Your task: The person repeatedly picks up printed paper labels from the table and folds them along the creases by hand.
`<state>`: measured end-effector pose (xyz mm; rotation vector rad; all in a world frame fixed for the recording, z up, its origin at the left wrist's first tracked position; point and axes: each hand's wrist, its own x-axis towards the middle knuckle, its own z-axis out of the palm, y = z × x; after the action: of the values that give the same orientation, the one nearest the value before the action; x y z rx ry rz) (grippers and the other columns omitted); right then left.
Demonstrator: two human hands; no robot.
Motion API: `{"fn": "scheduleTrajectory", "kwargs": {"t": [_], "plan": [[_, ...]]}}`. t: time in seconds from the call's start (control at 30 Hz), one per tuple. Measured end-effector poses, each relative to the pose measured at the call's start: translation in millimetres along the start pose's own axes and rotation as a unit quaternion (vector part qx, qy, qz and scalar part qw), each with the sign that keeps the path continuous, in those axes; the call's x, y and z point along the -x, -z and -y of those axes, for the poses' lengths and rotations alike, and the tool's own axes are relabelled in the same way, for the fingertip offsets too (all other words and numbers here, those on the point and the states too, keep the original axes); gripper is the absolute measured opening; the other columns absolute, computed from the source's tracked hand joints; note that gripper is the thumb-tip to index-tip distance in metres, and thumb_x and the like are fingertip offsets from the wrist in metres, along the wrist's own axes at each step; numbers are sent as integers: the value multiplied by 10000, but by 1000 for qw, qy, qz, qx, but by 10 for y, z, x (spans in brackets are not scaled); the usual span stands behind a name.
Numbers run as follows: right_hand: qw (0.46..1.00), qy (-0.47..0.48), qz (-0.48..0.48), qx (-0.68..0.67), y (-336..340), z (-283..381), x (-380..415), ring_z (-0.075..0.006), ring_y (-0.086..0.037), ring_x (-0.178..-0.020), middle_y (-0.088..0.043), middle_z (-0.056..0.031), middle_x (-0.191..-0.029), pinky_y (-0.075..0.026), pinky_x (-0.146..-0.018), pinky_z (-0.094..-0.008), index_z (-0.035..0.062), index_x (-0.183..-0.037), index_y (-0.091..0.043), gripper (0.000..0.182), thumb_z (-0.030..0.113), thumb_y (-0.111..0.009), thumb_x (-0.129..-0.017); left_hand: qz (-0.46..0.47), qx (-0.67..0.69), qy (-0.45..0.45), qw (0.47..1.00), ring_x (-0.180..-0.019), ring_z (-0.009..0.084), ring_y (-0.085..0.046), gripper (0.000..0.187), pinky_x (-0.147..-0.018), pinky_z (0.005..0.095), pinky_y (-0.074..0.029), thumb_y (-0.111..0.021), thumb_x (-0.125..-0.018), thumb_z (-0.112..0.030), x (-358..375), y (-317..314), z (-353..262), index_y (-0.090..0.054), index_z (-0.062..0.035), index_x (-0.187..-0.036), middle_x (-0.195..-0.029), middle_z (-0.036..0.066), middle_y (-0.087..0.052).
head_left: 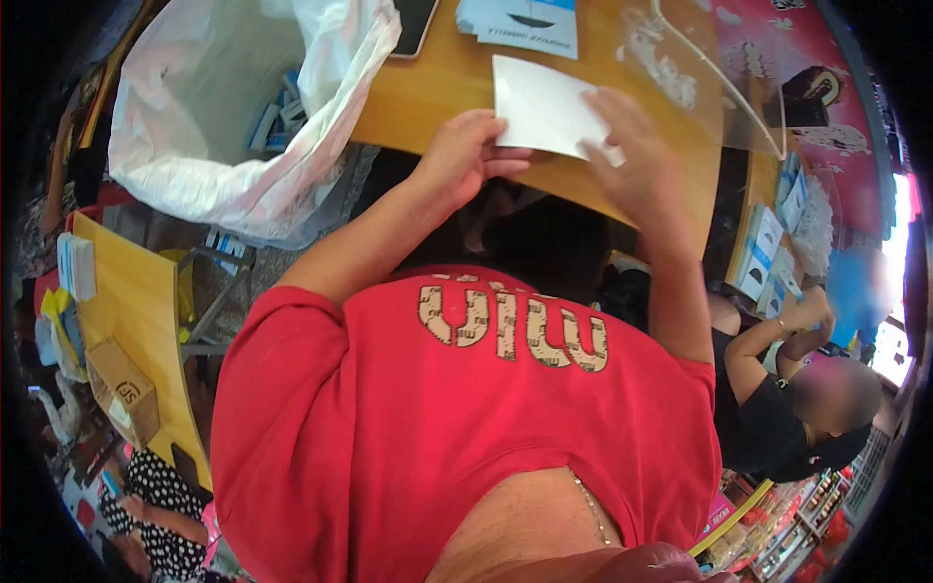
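A blank white sheet of paper [546, 112] is held up over the near edge of the wooden table. My left hand [465, 154] is closed on its left lower corner, the thumb at the edge and the fingers behind. My right hand [630, 146] reaches over the right side of the sheet, its fingertips overlapping the paper; motion smears this hand, and I cannot tell whether it grips. Beyond the sheet lies a stack of printed leaflets [530, 29] with an umbrella picture and blue print.
A big white sack [233, 185] with small blue-and-white boxes [277, 121] inside stands left of the wooden table [408, 112]. Clear plastic [671, 58] lies at the right. Another person [792, 418] sits at right; a cardboard box [121, 389] rests on the left table.
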<state>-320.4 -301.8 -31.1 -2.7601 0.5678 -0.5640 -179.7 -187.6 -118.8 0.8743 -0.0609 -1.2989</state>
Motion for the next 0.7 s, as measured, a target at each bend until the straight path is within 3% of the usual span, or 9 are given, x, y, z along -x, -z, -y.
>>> {"fn": "scheduleTrajectory", "kwargs": {"t": [0.13, 0.2, 0.27, 0.33, 0.4, 0.5, 0.57, 0.6, 0.7], "plan": [[995, -78, 39, 41, -404, 93, 310, -283, -552, -871, -563, -109, -982, -457, -728, -309, 116, -1034, -544, 319, 38, -514, -726, 34, 4, 10, 999, -806, 240, -587, 233, -655, 329, -520, -452, -836, -139, 199, -202, 3, -472, 26, -1000, -925, 142, -558], [993, -11, -115, -22, -418, -129, 393, -280, -557, -864, -555, -111, -1009, -459, -724, -317, 116, -1006, -560, 325, -12, -513, -711, 148, -12, 46, 988, -845, 253, -580, 290, -708, 349, -506, -445, -852, -177, 285, -234, 14, -439, 24, -1062, -975, 157, -548], [984, -57, -131, -109, -300, -200, 536, -244, -563, -881, -560, -113, -1017, -448, -746, -298, 77, -977, -572, 300, -50, -501, -714, 208, -69, 57, 974, -901, 268, -559, 413, -770, 376, -480, -402, -873, -301, 377, -167, -32, -391, 16, -1137, -1030, 173, -530], [888, -123, -163, -411, -204, -247, 698, -199, -542, -897, -561, -128, -988, -433, -774, -290, -3, -949, -574, 241, -71, -492, -732, 220, -50, 103, 969, -956, 274, -534, 536, -809, 394, -458, -328, -869, -428, 363, -41, -51, -363, 8, -1178, -1049, 179, -522], [903, -45, -140, -403, -108, -153, 830, -191, -529, -907, -561, -113, -971, -409, -791, -270, 5, -905, -582, 185, -41, -536, -733, 193, 10, 127, 973, -989, 274, -517, 634, -820, 400, -449, -258, -849, -513, 298, 7, -63, -366, 22, -1171, -1077, 177, -508], [903, -42, -58, -424, -98, 33, 981, -190, -532, -900, -563, -114, -952, -421, -767, -272, 7, -883, -578, 193, -16, -582, -692, 220, 55, 141, 964, -949, 260, -537, 504, -811, 368, -456, -387, -863, -385, 162, 66, -9, -389, 31, -1149, -1074, 164, -513], [910, -57, -11, -411, -74, 76, 1021, -192, -541, -872, -564, -111, -936, -420, -753, -261, 12, -853, -584, 164, -13, -591, -691, 125, -69, 57, 988, -884, 216, -563, 389, -795, 328, -462, -520, -811, -181, 172, -89, 45, -420, 29, -1123, -1047, 144, -533], [915, -66, -2, -397, -67, 71, 1045, -195, -544, -866, -564, -110, -928, -419, -750, -260, 12, -836, -587, 140, -6, -593, -697, 144, -71, 60, 985, -884, 216, -563, 389, -795, 328, -462, -520, -811, -181, 176, -131, 76, -420, 29, -1123, -1047, 144, -533], [934, -130, -90, -319, -26, 6, 1073, -200, -531, -889, -556, -106, -928, -409, -760, -273, 23, -826, -607, 94, 45, -592, -736, 121, -205, -13, 971, -820, 156, -571, 314, -763, 286, -458, -567, -744, -42, 201, -173, 90, -501, 27, -1043, -961, 103, -577]]}}
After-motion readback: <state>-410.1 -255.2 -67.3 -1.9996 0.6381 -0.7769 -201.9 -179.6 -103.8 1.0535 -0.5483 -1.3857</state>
